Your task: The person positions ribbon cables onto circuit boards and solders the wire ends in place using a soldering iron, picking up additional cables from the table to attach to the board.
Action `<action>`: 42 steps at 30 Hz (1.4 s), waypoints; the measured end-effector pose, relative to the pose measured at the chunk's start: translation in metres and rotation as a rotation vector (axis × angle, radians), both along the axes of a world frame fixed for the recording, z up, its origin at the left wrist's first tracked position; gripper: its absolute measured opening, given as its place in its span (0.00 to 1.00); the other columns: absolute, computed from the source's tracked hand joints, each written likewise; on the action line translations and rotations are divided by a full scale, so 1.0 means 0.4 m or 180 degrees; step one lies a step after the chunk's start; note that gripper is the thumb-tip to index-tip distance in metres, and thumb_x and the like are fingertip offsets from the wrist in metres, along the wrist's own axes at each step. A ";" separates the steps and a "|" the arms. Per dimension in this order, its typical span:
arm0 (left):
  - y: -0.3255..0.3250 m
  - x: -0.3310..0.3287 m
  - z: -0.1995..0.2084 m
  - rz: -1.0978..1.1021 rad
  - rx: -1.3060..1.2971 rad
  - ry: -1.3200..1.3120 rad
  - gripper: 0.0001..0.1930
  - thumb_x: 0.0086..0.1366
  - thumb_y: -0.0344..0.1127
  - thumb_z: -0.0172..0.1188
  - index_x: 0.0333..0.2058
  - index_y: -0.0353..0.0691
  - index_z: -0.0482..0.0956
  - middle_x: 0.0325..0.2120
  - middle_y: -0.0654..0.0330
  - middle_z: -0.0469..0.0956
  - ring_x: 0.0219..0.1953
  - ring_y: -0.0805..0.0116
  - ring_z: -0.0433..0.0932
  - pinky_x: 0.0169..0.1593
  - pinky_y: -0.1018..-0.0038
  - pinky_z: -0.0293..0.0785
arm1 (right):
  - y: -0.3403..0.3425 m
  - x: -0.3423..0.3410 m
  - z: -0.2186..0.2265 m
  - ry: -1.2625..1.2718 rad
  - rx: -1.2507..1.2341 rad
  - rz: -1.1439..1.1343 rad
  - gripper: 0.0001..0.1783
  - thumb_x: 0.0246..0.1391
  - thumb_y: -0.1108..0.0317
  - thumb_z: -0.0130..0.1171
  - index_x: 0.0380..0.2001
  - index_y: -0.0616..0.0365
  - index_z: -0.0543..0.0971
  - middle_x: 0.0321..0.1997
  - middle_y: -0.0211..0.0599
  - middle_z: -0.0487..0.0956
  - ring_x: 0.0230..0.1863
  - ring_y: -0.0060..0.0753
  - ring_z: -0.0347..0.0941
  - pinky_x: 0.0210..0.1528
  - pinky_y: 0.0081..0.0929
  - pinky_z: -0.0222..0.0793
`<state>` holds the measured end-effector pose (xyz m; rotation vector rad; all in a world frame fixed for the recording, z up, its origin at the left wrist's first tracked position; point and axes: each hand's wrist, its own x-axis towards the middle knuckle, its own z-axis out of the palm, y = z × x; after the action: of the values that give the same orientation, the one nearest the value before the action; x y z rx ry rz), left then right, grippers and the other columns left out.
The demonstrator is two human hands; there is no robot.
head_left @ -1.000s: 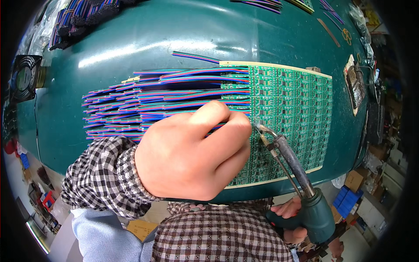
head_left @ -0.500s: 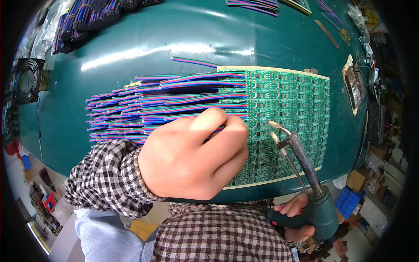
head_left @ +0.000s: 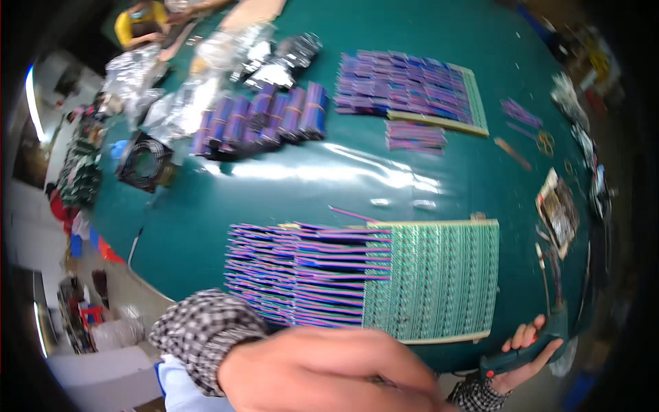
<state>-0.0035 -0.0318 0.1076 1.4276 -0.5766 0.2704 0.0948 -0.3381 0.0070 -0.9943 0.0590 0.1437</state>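
Observation:
My right hand (head_left: 527, 373) grips a dark green soldering gun (head_left: 559, 328) with a red button, at the lower right. Its two prongs point up, close to a stained metal-topped block (head_left: 557, 214). My left hand (head_left: 329, 367) is large and blurred at the lower edge, in front of the wires. Its fingers look curled, but blur and the frame edge hide what they hold, if anything. A green circuit board panel (head_left: 436, 281) with pale edge strips lies on the table. Rows of red, green and blue wires (head_left: 295, 271) run leftward from its left part.
Bundled wires (head_left: 278, 117) and plastic bags (head_left: 182, 110) are at the back left, near a black fan (head_left: 144, 161). Another wired panel (head_left: 405, 82) lies farther back, with loose wires (head_left: 415, 136) before it. Scissors (head_left: 545, 143) lie right. A person in yellow (head_left: 130, 27) sits far left.
The view has shifted, showing more of the table's far side. My left hand has come away from the wire ends toward me. The soldering gun has moved right, from over the panel to the block.

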 end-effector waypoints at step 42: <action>0.214 0.300 -0.189 0.1319 0.0700 0.2138 0.11 0.62 0.28 0.55 0.43 0.35 0.73 0.29 0.64 0.76 0.32 0.78 0.75 0.38 0.81 0.73 | -0.062 0.094 -0.101 0.0362 0.0942 0.0170 0.32 0.61 0.40 0.37 0.46 0.63 0.63 0.23 0.32 0.63 0.24 0.25 0.61 0.23 0.24 0.72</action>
<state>0.1164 0.0539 0.0319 1.7274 0.2506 0.0386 0.1325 -0.3631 -0.0334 -0.6920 0.1119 0.2505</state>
